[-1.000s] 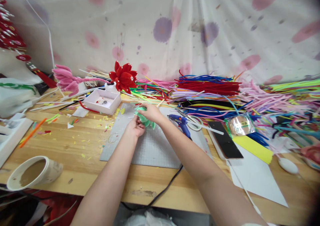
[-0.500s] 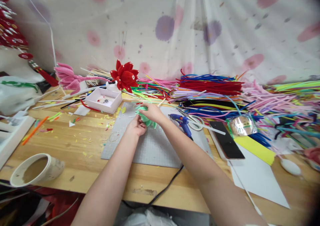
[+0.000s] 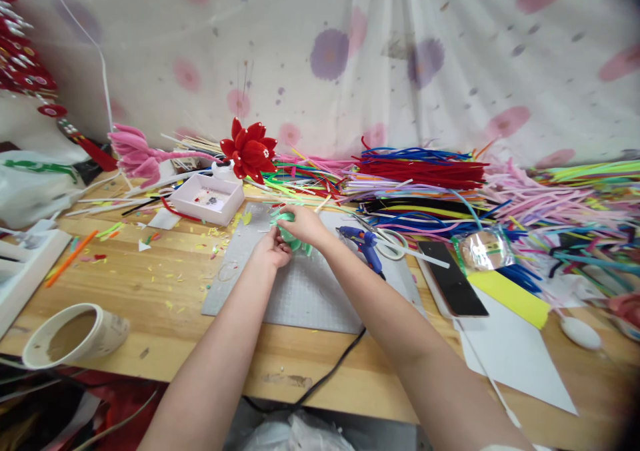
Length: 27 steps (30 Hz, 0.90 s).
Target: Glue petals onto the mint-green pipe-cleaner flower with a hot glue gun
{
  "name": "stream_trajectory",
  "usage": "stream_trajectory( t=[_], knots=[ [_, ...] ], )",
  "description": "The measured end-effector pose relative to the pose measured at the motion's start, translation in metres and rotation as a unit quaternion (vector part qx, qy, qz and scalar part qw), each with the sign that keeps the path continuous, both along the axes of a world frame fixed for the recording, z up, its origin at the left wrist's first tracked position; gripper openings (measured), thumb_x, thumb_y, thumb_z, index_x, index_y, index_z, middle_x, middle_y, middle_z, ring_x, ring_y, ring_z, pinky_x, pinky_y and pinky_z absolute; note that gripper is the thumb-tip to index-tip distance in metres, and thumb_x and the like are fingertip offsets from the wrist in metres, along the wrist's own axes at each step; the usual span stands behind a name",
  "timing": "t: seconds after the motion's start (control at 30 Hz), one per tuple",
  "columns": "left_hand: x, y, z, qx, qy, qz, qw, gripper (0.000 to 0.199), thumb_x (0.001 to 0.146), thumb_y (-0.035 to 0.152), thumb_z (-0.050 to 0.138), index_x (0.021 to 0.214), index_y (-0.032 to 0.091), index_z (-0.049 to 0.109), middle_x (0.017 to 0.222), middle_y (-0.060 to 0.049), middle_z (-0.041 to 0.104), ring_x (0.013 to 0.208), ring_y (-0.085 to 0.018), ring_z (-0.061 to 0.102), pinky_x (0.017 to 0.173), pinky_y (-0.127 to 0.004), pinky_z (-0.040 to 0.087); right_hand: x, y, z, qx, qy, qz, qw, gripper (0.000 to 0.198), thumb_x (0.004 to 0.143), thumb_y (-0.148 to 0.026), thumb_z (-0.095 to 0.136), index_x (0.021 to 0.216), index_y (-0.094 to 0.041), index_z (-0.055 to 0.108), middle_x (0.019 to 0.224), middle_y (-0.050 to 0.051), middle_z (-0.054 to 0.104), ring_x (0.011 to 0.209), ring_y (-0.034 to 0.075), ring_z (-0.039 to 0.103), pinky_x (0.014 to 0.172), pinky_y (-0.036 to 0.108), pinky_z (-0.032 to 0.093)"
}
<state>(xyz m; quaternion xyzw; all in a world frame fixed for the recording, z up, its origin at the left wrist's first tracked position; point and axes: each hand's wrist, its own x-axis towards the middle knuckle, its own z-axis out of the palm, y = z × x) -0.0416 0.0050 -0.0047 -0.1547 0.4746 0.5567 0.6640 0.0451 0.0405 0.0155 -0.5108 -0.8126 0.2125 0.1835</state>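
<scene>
Over the grey cutting mat (image 3: 300, 298), both hands close around a mint-green fuzzy pipe-cleaner piece (image 3: 296, 243). My left hand (image 3: 274, 248) grips it from the left and below, fingers curled. From above and to the right, my right hand (image 3: 303, 224) pinches its upper part. Much of the piece is hidden behind the fingers, so its full shape is unclear. To the right of my right hand, a blue glue gun (image 3: 367, 246) lies on the mat, beside a pair of scissors (image 3: 393, 243).
A white box (image 3: 207, 199) with small beads stands behind the mat, near a red flower (image 3: 249, 150). Bundles of pipe cleaners (image 3: 423, 173) line the back. A phone (image 3: 453, 278) lies right. A cup of brown liquid (image 3: 75, 336) stands at the front left edge.
Almost nothing differs. Both hands keep hold of the green piece in the same spot, with only a slight shift of the left fingers.
</scene>
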Motion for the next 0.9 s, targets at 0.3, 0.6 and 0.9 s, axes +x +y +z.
stream_trajectory(
  t=[0.3, 0.6, 0.9],
  knots=[
    [-0.0005, 0.0022, -0.0021, 0.008, -0.013, -0.004, 1.000, 0.028, 0.084, 0.026, 0.049, 0.059, 0.016, 0.042, 0.043, 0.006, 0.028, 0.031, -0.004, 0.026, 0.031, -0.014, 0.019, 0.0063, 0.0036, -0.0031, 0.020, 0.005, 0.060, 0.998, 0.036, 0.070, -0.025, 0.058, 0.105, -0.020, 0.062, 0.107, 0.003, 0.064, 0.097, 0.017, 0.058, 0.084, 0.026, 0.043],
    [-0.0016, -0.0008, -0.0027, 0.013, -0.017, -0.022, 1.000, 0.026, 0.082, 0.026, 0.052, 0.060, 0.016, 0.043, 0.044, 0.007, 0.030, 0.031, -0.004, 0.026, 0.033, -0.014, 0.019, 0.0033, 0.0032, -0.0036, 0.057, -0.050, 0.087, 0.993, 0.034, 0.075, -0.014, 0.050, 0.105, -0.021, 0.066, 0.103, 0.007, 0.063, 0.098, 0.017, 0.056, 0.086, 0.026, 0.040],
    [-0.0022, -0.0052, -0.0014, 0.022, 0.005, -0.025, 0.999, 0.026, 0.082, 0.030, 0.052, 0.061, 0.016, 0.046, 0.043, 0.006, 0.032, 0.032, -0.004, 0.027, 0.034, -0.015, 0.020, -0.0008, 0.0057, -0.0100, 0.080, -0.065, 0.066, 0.993, 0.030, 0.077, -0.015, 0.050, 0.101, -0.022, 0.066, 0.102, 0.006, 0.063, 0.096, 0.018, 0.056, 0.083, 0.026, 0.040]
  ],
)
